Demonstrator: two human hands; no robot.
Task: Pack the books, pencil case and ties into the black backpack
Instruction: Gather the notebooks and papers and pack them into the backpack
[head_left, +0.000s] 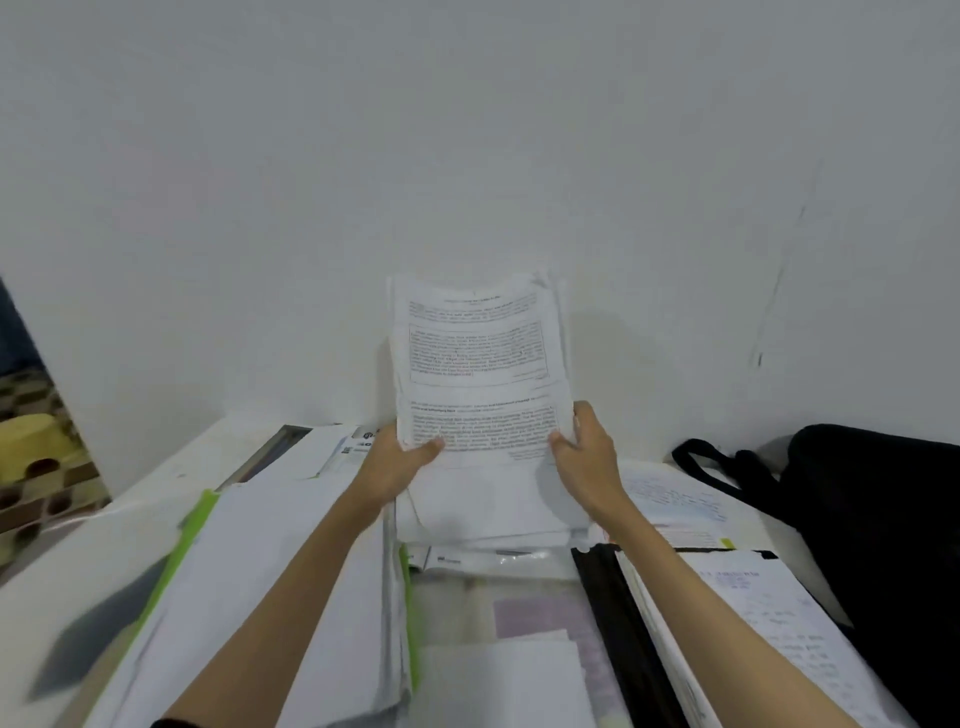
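Two hands, left hand and right hand, grip the printed paper stack upright by its lower corners; limp, loose sheets likely need edge support.

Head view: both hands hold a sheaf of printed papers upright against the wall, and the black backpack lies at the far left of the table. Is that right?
One detail is wrong: the side. In the head view the backpack lies at the far right of the table, not the left. The rest stands: the left hand and right hand hold the papers upright against the wall.
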